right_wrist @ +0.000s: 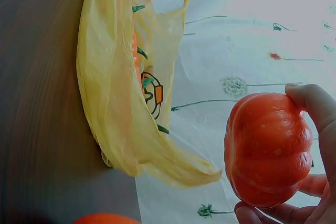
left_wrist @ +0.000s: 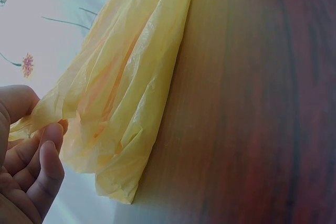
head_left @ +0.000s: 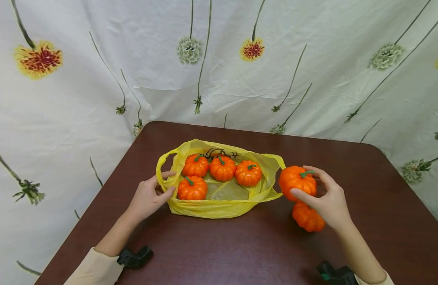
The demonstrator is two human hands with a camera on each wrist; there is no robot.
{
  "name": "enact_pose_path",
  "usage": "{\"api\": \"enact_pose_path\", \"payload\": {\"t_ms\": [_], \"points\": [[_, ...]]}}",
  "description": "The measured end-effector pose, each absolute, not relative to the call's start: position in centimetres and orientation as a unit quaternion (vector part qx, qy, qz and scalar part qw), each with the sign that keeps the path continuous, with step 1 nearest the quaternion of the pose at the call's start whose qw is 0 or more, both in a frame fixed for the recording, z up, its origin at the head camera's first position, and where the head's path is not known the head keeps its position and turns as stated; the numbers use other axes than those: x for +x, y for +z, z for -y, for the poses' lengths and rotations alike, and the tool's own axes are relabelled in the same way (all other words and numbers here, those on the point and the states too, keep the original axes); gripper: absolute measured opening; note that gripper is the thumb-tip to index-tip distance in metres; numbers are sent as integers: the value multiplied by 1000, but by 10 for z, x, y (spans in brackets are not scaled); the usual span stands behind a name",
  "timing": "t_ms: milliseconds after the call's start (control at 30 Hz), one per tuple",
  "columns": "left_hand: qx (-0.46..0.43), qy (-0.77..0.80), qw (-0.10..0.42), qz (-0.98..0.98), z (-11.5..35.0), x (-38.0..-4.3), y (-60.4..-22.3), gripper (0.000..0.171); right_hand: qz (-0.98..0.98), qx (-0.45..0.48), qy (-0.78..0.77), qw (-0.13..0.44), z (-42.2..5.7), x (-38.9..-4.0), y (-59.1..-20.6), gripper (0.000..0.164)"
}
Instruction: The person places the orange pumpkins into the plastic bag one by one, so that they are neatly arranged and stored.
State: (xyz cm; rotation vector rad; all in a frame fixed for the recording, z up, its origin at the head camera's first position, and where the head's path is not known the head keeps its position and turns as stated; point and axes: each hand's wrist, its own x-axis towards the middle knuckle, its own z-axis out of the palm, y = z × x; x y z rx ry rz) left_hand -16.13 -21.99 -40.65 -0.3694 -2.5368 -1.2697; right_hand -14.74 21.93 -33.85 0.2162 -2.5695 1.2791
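Note:
A yellow plastic bag [head_left: 219, 209] lies with its mouth spread on the table, several small orange pumpkins [head_left: 192, 188] inside. My left hand [head_left: 149, 198] pinches the bag's left handle between thumb and fingers; the left wrist view shows the gathered yellow plastic [left_wrist: 131, 77] in that grip. To the right of the bag, my right hand [head_left: 329, 202] holds another orange pumpkin [head_left: 295, 182] with a green stem, thumb on the near side and fingers behind. That pumpkin [right_wrist: 268, 150] appears large in the right wrist view, beside the bag's right handle.
One more pumpkin [head_left: 308, 217] sits on the table just below the held one. The dark brown table [head_left: 219, 253] reaches back to a white curtain [head_left: 219, 79] printed with flowers. A black wrist device [head_left: 135, 258] is on the left forearm.

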Motion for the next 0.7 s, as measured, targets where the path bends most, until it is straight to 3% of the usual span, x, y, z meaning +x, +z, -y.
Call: {"api": "enact_pose_path", "payload": {"t_ms": [700], "points": [[-136,-433,143,879,220,-161,-407,38,872,133,465,76,-176,-161,-348,60]]}}
